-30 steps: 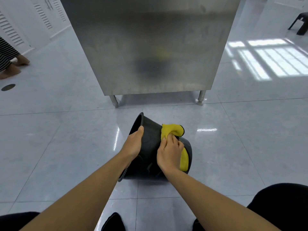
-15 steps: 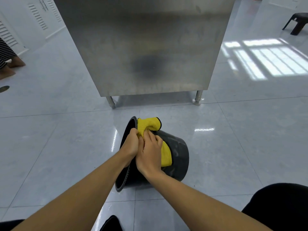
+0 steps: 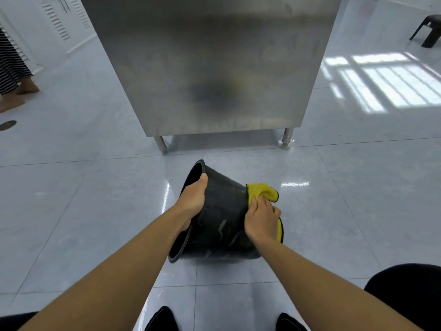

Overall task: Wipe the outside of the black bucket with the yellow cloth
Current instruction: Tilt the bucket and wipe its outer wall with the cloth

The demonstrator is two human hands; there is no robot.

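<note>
The black bucket (image 3: 222, 218) lies on its side on the tiled floor, its open mouth facing left and its base to the right. My left hand (image 3: 194, 199) grips the rim at the mouth, thumb on the outer wall. My right hand (image 3: 261, 219) presses the yellow cloth (image 3: 261, 192) against the bucket's outer wall near the base. Part of the cloth sticks out above my fingers, and another strip shows below my hand at the right edge. Faint wet streaks mark the wall between my hands.
A stainless steel cabinet (image 3: 214, 68) on short legs stands just beyond the bucket. A person's bare feet (image 3: 14, 96) are at the far left, beside a floor drain (image 3: 7, 125). A black stool (image 3: 427, 29) stands at the far right. My shoes (image 3: 162, 318) and knee (image 3: 405, 290) are near the bottom edge.
My right hand has slid the cloth along the wall from the rim, next to my left hand, to the base end on the right. The left hand keeps hold of the rim.
</note>
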